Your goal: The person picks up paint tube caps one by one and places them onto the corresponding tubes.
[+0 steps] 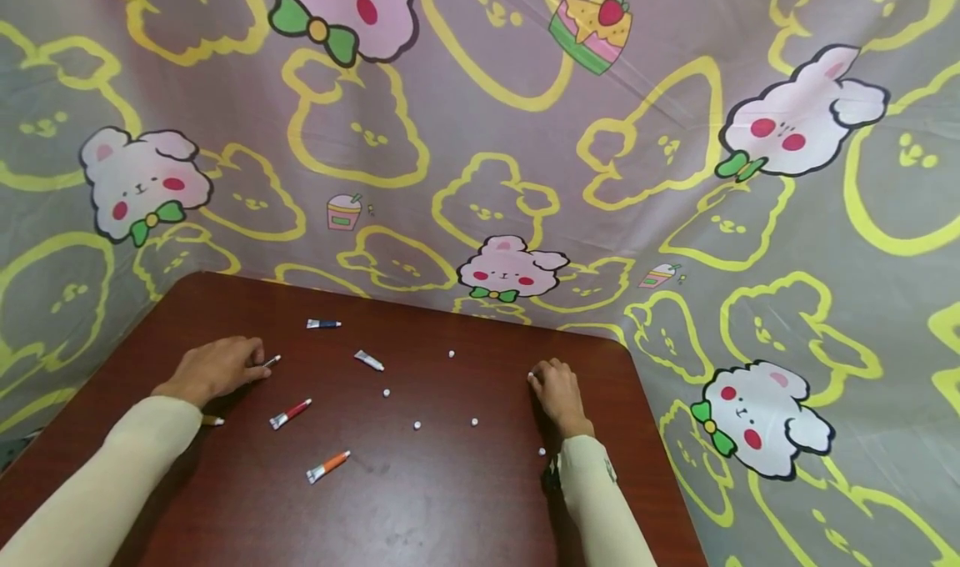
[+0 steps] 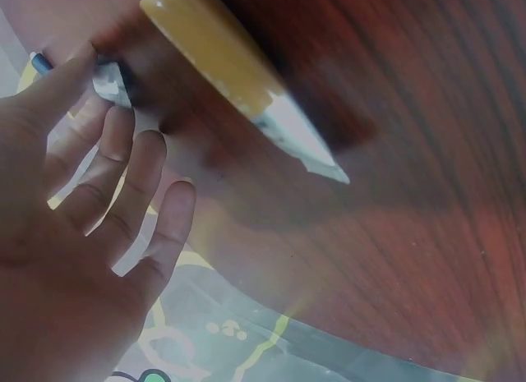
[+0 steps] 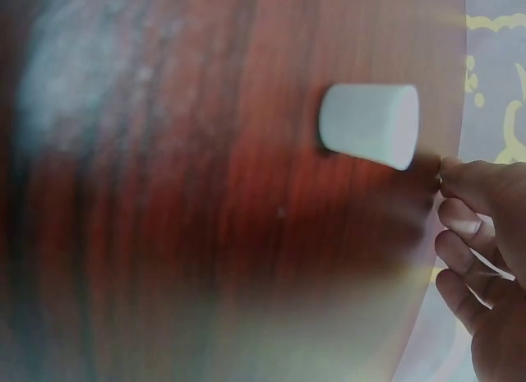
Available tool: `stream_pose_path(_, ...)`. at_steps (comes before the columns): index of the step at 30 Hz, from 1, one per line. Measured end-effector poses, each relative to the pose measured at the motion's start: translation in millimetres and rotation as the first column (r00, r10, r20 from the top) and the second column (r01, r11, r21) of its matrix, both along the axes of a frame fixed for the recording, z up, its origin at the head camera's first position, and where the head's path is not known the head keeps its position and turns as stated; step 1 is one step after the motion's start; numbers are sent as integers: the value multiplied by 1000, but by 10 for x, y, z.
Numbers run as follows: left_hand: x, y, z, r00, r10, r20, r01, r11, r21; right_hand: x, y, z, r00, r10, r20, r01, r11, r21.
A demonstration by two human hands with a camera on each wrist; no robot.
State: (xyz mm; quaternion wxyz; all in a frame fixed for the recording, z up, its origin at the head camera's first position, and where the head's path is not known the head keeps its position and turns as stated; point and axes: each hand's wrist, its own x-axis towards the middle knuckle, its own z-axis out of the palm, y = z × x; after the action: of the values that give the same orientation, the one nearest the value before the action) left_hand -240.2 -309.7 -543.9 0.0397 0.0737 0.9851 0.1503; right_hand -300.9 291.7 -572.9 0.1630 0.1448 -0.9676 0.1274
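Note:
My left hand pinches a small paint tube with a white tip, low over the left side of the table. In the left wrist view, the tube's crimped silver end shows between thumb and fingers. An ochre paint tube lies by the left cuff, partly covered by the sleeve. At the right, my right hand pinches a small white cap at its fingertips; that cap is hidden in the right wrist view. Another white cap lies on the table near the right wrist.
On the brown table lie a blue tube, a silver-white tube, a red tube and an orange tube. Several white caps, one at mid-table, are scattered between the hands. A patterned curtain surrounds the table's far edges.

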Motion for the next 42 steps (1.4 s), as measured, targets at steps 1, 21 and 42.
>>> stream_pose_path(1, -1, 2, -3, 1000, 2, -2, -2, 1000, 0, 6, -3, 2, 1000, 1, -6, -1, 1000, -1)
stream_pose_path(21, 5, 37, 58, 998, 0, -60, 0, 1000, 5, 7, 32, 22, 987, 85, -136, -89, 996, -24)
stream_pose_path(42, 1, 211, 98, 985, -70, -159, 68, 998, -18, 159, -161, 192, 997, -45, 67, 43, 998, 37)
